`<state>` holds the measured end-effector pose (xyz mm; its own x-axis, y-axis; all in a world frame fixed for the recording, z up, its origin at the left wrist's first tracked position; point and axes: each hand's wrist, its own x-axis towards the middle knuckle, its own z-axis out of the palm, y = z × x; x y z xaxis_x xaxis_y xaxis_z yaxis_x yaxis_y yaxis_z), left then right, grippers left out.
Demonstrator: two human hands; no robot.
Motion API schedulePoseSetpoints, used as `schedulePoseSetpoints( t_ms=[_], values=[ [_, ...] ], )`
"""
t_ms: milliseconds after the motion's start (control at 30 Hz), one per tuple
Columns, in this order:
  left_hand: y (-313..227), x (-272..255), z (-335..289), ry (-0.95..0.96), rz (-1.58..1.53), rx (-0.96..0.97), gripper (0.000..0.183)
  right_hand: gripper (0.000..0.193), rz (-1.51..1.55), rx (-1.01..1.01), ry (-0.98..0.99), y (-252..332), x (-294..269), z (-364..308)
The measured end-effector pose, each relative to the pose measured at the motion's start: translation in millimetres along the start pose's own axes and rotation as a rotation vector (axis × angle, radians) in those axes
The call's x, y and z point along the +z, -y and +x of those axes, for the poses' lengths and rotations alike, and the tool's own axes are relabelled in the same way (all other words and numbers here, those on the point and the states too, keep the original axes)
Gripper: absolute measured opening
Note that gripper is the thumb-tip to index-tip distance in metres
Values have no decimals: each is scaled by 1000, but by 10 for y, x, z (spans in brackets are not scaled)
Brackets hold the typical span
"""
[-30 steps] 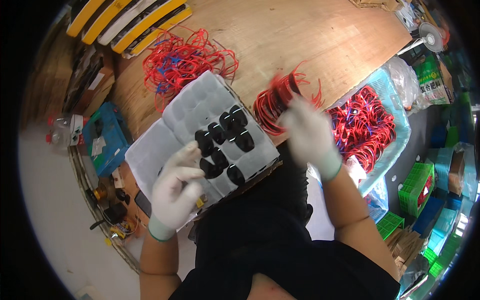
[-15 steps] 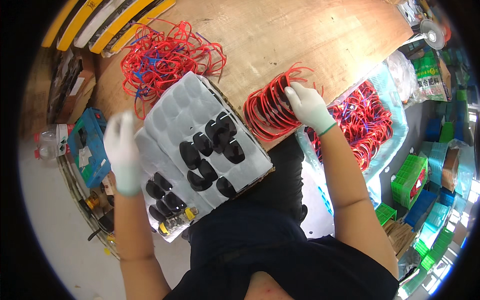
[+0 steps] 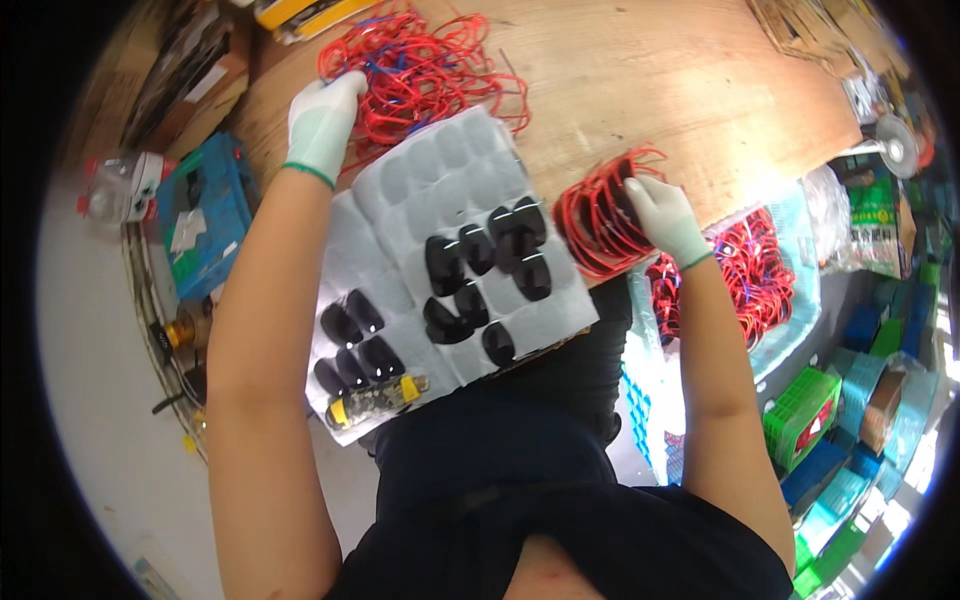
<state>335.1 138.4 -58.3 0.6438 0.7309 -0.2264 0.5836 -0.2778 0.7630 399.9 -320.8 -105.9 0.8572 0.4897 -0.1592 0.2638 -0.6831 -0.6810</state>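
Note:
My left hand (image 3: 325,128), in a white glove, reaches the left edge of a tangled heap of thin red glasses frames (image 3: 425,80) with some blue bits. Its fingers are closed around red strands there; the fingertips are partly hidden. My gloved right hand (image 3: 665,215) grips the right end of a row of red frames with dark lenses (image 3: 605,215), standing close together on the table. Between the hands lies a pale moulded tray (image 3: 430,185) with shallow hollows. Several dark lenses (image 3: 445,265) lie on it, and a box cutter with yellow ends (image 3: 375,402) rests at its near-left corner.
A light blue crate (image 3: 805,270) of red frames stands right of the wooden table (image 3: 600,80). At the left are a blue box (image 3: 205,215) and a plastic bottle (image 3: 112,190). Green crates (image 3: 800,415) stand on the right.
My left hand has moved from beside the tray up to the red heap. My right hand keeps hold of the row of frames. The whole view has shifted.

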Motion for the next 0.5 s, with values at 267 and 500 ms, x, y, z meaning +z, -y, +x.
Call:
schedulePoseSetpoints(
  t_ms=[267, 500],
  values=[
    [287, -495, 148, -116, -232, 79, 44, 37, -183, -57, -254, 462, -61, -111],
    [360, -789, 117, -88, -114, 229, 28, 23, -57, -385, -345, 1496, 390, -668]
  ],
)
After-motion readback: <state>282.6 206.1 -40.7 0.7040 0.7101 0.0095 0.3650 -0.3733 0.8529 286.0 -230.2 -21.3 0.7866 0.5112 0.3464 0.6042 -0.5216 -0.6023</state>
